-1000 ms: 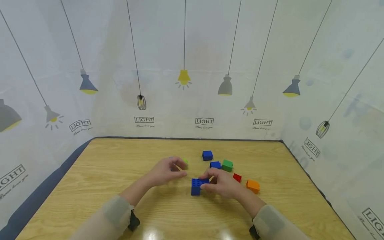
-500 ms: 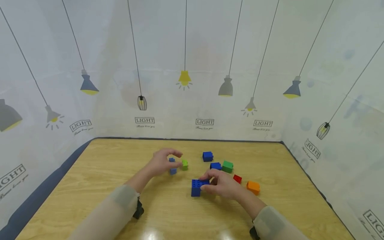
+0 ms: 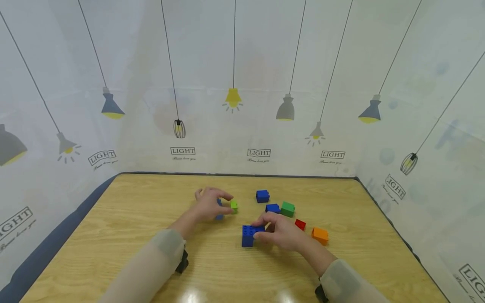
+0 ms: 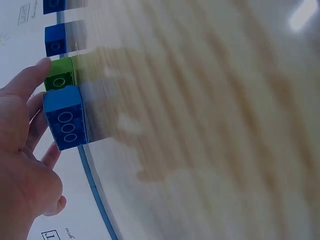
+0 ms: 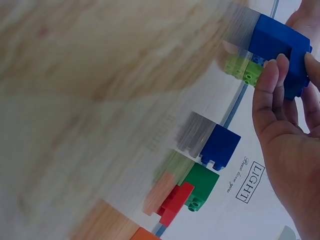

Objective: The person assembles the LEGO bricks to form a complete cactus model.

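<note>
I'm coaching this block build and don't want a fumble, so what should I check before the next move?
1. Right hand grips the dark blue piece: ok, thumb and fingers are on it.
2. Dark blue piece rests on the table: ok, it appears so in the head view.
3. Left hand is at the lime green block: ok, fingertips are right by it.
4. Left hand has a firm pinch on that block: cannot tell.
5. Light blue piece is in full head view: not ok, the left hand covers part.
6. Red block stands apart from the orange block: ok.
</note>
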A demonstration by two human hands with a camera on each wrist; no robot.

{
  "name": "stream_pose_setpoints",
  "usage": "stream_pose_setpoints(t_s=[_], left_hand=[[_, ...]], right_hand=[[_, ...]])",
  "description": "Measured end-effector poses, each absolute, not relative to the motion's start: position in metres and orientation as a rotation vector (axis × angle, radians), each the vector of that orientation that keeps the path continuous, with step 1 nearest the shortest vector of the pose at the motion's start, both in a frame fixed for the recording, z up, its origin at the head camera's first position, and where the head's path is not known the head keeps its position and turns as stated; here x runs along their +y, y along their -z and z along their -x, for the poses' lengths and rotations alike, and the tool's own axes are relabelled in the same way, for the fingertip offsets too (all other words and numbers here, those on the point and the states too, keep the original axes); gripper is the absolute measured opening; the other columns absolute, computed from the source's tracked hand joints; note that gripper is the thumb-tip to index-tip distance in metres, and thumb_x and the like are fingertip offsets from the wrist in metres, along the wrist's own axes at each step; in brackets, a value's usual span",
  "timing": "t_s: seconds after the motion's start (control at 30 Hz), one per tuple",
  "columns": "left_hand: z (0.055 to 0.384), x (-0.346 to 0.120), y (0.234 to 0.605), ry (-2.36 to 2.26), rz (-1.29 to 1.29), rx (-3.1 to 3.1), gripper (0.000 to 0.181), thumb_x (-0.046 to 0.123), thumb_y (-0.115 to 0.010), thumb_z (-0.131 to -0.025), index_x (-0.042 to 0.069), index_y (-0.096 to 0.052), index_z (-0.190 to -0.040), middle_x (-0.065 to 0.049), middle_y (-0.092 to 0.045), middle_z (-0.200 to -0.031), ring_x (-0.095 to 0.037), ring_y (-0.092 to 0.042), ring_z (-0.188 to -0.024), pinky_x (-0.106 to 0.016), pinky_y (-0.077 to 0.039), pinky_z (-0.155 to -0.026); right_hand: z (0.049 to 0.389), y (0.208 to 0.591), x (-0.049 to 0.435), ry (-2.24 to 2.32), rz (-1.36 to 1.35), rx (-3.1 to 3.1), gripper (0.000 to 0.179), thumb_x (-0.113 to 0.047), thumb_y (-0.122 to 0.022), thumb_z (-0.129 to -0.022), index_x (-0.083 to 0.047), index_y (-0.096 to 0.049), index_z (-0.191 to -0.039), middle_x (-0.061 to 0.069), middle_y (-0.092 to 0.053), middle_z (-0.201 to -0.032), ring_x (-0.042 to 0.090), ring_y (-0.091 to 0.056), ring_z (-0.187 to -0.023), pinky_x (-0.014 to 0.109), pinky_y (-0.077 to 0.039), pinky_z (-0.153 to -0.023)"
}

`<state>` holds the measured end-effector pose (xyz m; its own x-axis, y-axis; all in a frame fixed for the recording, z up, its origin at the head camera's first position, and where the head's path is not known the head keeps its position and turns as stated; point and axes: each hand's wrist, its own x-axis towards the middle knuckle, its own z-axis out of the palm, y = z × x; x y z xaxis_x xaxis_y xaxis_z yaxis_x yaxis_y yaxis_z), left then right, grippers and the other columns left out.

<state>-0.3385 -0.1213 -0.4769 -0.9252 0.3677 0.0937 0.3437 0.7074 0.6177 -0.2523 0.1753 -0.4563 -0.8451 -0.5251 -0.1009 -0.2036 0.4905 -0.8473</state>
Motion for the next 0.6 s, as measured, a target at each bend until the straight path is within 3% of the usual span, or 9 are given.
stream_pose_setpoints(t_s=[0.33, 0.6], left_hand=[[0.3385, -0.1156, 0.4767, -1.000, -0.609, 2.893, 0.032, 0.035, -0.090, -0.093, 0.025, -0.083, -0.122, 0.010, -0.081, -0.120, -0.029, -0.053, -0.138, -0.078, -0.001, -0.127], [0.3331, -0.1157, 0.4726, -1.178, -0.630, 2.835, 0.036, 0.026, -0.089, -0.092, 0.020, -0.079, -0.126, 0.001, -0.079, -0.126, -0.031, -0.056, -0.135, -0.066, -0.015, -0.123]], right_hand=[[0.2525, 0.4564, 0.1754, 1.296, 0.608, 2.389, 0.028, -0.030, -0.079, -0.104, -0.015, -0.073, -0.126, 0.005, -0.070, -0.122, 0.020, -0.070, -0.089, 0.029, -0.063, -0.078], [0.2539, 0.4581, 0.1751, 1.307, 0.597, 2.387, 0.028, -0.028, -0.080, -0.103, -0.015, -0.074, -0.127, 0.005, -0.070, -0.123, 0.020, -0.070, -0.090, 0.030, -0.063, -0.077]])
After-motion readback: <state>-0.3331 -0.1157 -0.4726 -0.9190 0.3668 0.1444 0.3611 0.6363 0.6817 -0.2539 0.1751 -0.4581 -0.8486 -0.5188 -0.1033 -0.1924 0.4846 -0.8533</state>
